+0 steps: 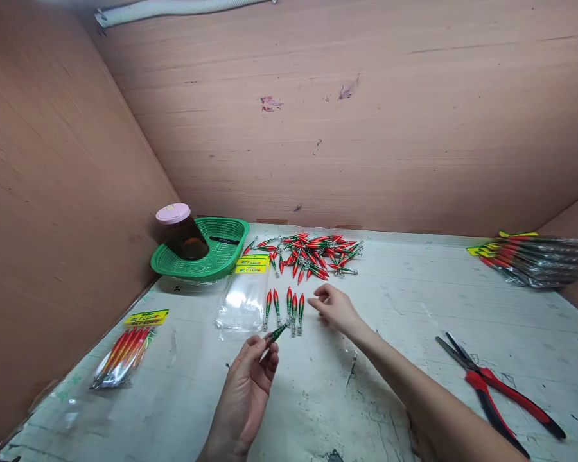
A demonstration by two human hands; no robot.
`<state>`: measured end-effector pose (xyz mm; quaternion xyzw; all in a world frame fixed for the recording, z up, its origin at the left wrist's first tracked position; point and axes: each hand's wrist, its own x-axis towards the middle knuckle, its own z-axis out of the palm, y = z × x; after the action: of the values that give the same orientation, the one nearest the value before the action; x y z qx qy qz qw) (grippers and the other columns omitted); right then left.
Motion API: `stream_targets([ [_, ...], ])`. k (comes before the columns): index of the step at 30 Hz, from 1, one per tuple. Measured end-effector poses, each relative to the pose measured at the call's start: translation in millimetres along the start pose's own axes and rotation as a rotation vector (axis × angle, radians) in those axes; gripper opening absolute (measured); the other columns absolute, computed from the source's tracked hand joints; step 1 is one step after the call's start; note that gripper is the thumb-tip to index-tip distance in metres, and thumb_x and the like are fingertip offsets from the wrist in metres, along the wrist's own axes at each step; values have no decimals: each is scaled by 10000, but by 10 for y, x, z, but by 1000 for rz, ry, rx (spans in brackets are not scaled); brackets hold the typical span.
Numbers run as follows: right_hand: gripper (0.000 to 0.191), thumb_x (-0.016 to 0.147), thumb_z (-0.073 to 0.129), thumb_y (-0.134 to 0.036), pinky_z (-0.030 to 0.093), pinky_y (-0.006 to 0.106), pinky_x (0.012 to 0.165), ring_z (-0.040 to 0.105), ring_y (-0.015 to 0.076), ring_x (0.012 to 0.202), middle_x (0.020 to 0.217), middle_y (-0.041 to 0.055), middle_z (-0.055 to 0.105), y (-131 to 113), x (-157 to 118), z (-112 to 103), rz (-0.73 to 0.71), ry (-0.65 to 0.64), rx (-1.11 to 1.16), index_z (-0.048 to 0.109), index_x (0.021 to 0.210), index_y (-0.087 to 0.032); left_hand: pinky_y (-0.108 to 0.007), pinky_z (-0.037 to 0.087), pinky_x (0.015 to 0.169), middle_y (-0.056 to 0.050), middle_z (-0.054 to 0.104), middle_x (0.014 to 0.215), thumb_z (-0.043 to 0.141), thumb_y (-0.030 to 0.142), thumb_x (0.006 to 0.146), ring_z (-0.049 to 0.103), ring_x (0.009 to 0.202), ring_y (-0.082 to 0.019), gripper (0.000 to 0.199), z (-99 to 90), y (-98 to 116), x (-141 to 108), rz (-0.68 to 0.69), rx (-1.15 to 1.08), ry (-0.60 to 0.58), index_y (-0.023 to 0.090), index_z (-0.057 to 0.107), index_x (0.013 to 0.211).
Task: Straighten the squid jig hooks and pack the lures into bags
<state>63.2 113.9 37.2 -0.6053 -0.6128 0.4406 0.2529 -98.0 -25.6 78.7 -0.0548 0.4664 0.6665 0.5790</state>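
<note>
My left hand pinches a fishing lure with a dark green body between thumb and fingers, its hook end pointing up and to the right. My right hand is just right of a short row of lures, fingers loosely bent and apart, with nothing visible in them. Several red-and-green lures stand side by side in that row, red tips away from me and hooks toward me. Behind them lies a loose pile of similar lures. Left of the row is a stack of clear bags with yellow header labels.
A green basket at the back left holds a dark jar with a pink lid. A filled lure packet lies at the left, more packets at the far right. Red-handled pliers rest at the right. Board walls surround the table.
</note>
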Motion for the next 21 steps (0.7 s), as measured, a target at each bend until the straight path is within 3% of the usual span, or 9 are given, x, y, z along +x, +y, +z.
stream_targets([
  [3,252,795,619,-462,464,428,850,563,237,861,883,67,593,309,-450,-588,-139,253,-146,564,768,-218,-216,554,718,-39,692,802,637,-1,775,670,739,-115,156,0,-124,-79,-62,81,-99,142,655,835],
  [5,337,713,571,-566,367,567,904,505,354,947,891,136,546,656,-775,-1008,-115,469,-266,483,690,-241,-214,523,728,-45,686,808,712,71,749,641,744,-114,243,-25,-215,-99,-86,134,-220,143,690,980],
  [7,360,667,534,-600,342,629,841,505,403,872,849,174,539,1076,-1049,-1335,-37,591,-390,408,618,-266,-193,472,647,-31,648,737,766,181,731,578,669,-97,332,-47,-306,-99,-131,154,-346,138,701,1053],
  [9,360,701,453,-620,421,549,708,540,366,727,759,147,564,1494,-1242,-1512,23,561,-632,445,654,-264,-181,381,530,-10,592,701,805,271,698,481,577,-68,353,-49,-385,-101,-194,154,-426,141,723,1016],
  [12,379,800,380,-565,467,493,738,606,374,826,868,182,615,1946,-1398,-1513,-56,589,-857,520,796,-214,-189,255,464,4,545,779,840,346,657,360,522,-31,365,-7,-462,-141,-248,183,-441,159,734,952],
  [14,388,842,360,-524,470,499,761,613,395,886,965,228,610,2076,-1455,-1426,-102,659,-1052,546,828,-184,-195,230,469,10,520,782,839,384,657,334,522,-26,382,31,-485,-186,-257,217,-437,159,728,946],
  [18,299,871,388,-394,457,533,728,604,410,834,934,235,606,2027,-1506,-1340,-122,655,-1308,568,759,-183,-207,211,465,30,462,668,789,465,700,319,513,-44,420,74,-494,-257,-266,228,-490,147,706,962],
  [21,305,864,342,-374,463,517,631,590,363,672,775,187,591,1811,-1499,-1392,-148,633,-1193,513,663,-221,-200,173,439,47,439,627,758,474,735,264,462,-27,402,71,-483,-285,-319,189,-542,146,690,958],
])
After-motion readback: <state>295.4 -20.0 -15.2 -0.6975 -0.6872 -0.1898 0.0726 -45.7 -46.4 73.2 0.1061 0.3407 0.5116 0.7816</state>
